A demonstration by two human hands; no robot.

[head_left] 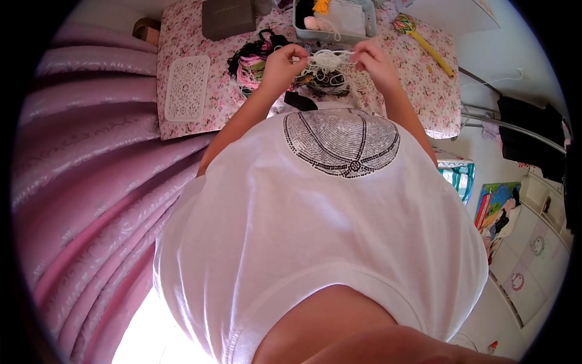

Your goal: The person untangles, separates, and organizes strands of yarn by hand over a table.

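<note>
White yarn (328, 59) in a loose tangle stretches between my two hands above the flowered table. My left hand (287, 65) pinches its left end between thumb and fingers. At the other side, my right hand (374, 64) is closed on strands of the same yarn. Below and behind it lie dark yarn (327, 82) and loose cream strands (361, 81). Left of my left hand is a heap of pink, green and black yarn (250, 65). A small black piece (301, 101) lies close to my shirt.
A white lacy tray (187, 88) lies on the flowered cloth (218, 112) at left. Along the back are a grey box (228, 19) and a pale basket (371, 28) of yarn. A yellow-handled item (433, 54) lies at right. Pink curtains (91, 133) hang left.
</note>
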